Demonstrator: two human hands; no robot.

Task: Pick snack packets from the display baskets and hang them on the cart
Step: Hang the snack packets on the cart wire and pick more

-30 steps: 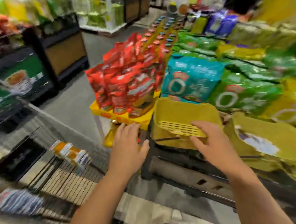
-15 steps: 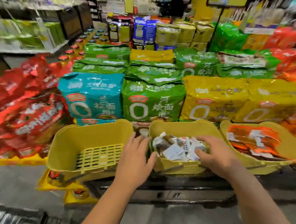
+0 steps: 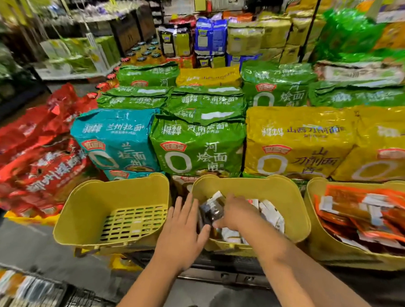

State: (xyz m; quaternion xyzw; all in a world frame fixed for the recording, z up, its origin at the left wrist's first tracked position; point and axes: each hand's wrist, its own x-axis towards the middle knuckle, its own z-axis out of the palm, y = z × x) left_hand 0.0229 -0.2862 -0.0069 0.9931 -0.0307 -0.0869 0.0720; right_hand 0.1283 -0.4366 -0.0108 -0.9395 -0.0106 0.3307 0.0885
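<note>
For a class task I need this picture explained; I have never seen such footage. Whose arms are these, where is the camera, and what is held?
No machine here: a person wears one camera on the head, looking forward and down, so both arms are their own. Three yellow baskets stand before stacked noodle bags. The left basket shows no packets, the middle basket holds small packets, the right basket orange packets. The right hand grips a dark packet in the middle basket; the left hand, fingers straight, rests beside it.

Yellow baskets (image 3: 93, 208); dark-and-white packets (image 3: 270, 214); orange-and-white packets (image 3: 367, 209); teal bag (image 3: 117, 142), green bag (image 3: 197, 148), yellow bag (image 3: 298, 146), red bags (image 3: 32, 163).
</note>
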